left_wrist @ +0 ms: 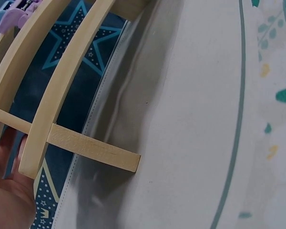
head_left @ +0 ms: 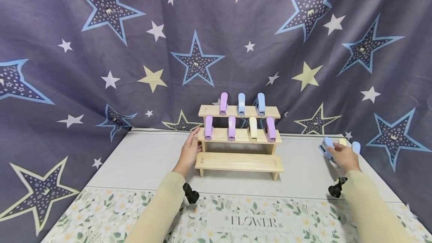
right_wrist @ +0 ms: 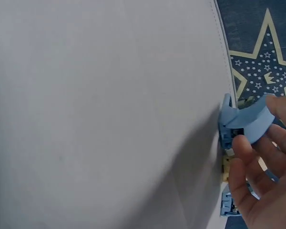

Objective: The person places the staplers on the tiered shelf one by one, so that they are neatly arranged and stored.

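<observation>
At the right of the head view my right hand (head_left: 346,158) pinches a light blue stapler (head_left: 325,147) by its curved handle. The right wrist view shows this handle between thumb and fingers, its base close to the table. A cream stapler (head_left: 342,141) and another blue stapler (head_left: 356,147) stand beside that hand. My left hand (head_left: 190,153) touches the left end of a three-tier wooden stand (head_left: 239,163), fingers fairly straight. On its top tier are a purple stapler (head_left: 224,103) and two blue ones; the middle tier holds three purple and one cream stapler (head_left: 253,128).
The stand's lowest tier is bare wood. Under everything lies a white table mat (head_left: 141,160) with a floral front strip (head_left: 249,220) marked FLOWER. A dark star-patterned curtain (head_left: 135,59) hangs close behind the stand and along both sides.
</observation>
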Tool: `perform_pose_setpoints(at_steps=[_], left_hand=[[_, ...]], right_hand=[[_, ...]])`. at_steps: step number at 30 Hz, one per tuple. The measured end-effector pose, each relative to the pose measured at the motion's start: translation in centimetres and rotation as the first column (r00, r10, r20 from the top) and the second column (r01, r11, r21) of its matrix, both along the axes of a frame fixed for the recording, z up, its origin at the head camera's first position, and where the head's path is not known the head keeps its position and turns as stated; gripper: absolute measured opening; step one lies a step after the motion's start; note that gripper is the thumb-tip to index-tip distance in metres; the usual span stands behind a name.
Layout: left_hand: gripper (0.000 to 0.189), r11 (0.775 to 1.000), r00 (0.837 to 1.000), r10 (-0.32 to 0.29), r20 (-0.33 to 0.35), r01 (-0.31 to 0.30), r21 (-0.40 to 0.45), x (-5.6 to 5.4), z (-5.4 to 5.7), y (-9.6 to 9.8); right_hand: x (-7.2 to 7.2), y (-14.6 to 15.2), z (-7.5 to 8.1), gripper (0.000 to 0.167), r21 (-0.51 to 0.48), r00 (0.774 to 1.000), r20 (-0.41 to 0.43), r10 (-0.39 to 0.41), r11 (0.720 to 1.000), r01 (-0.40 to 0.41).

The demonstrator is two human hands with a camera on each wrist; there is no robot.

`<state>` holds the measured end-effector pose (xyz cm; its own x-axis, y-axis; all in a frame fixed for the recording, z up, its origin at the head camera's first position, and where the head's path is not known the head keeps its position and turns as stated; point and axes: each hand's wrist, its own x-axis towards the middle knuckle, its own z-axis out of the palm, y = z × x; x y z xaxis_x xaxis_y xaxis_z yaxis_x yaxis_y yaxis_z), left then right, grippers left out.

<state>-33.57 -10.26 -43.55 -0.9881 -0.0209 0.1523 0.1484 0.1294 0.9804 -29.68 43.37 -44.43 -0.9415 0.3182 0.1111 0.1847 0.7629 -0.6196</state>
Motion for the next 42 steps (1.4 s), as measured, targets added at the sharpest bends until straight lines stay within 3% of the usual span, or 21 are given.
perform_pose_setpoints(at_steps=[6,10,23,34,36,39,41,42], left_hand=[[0.047,1.0,1.0,-0.01,-0.004,0.01,0.001,-0.2,0.0,0.1],[0.046,1.0,1.0,-0.005,-0.002,0.005,0.003,-0.1,0.0,0.0],[0.047,1.0,0.999,-0.027,0.038,0.026,0.01,-0.3,0.0,-0.2],[0.047,1.0,1.0,-0.021,0.008,0.021,0.006,0.0,-0.1,-0.1],[0.047,1.0,1.0,-0.025,0.016,0.025,-0.006,0.5,0.7,-0.1],[0.048,0.999,0.999,-0.031,0.023,0.032,-0.006,0.6,0.9,-0.1],[0.048,0.999,0.999,-0.033,0.017,0.033,-0.008,0.6,0.9,-0.1],[0.048,0.999,0.999,-0.034,0.013,0.034,-0.002,0.2,0.3,-0.2]], right_hand=[[0.0,-0.3,-0.6,0.058,-0.004,0.998,0.007,-0.068,0.998,0.068],[0.0,-0.5,-0.6,0.059,-0.002,0.997,0.019,-0.07,0.998,0.07],[0.4,-0.1,0.3,0.061,-0.007,0.996,0.09,0.026,1.0,-0.026],[0.6,-0.1,1.0,0.043,0.032,0.991,0.097,0.089,0.995,-0.092],[0.7,-0.1,1.0,0.044,0.045,0.991,0.097,0.095,0.994,-0.099],[0.7,-0.1,1.1,0.049,0.067,0.99,0.091,0.111,0.991,-0.118],[0.7,-0.2,1.2,0.05,0.085,0.988,0.088,0.128,0.987,-0.135],[0.8,-0.3,1.2,0.05,0.093,0.987,0.086,0.138,0.985,-0.145]])
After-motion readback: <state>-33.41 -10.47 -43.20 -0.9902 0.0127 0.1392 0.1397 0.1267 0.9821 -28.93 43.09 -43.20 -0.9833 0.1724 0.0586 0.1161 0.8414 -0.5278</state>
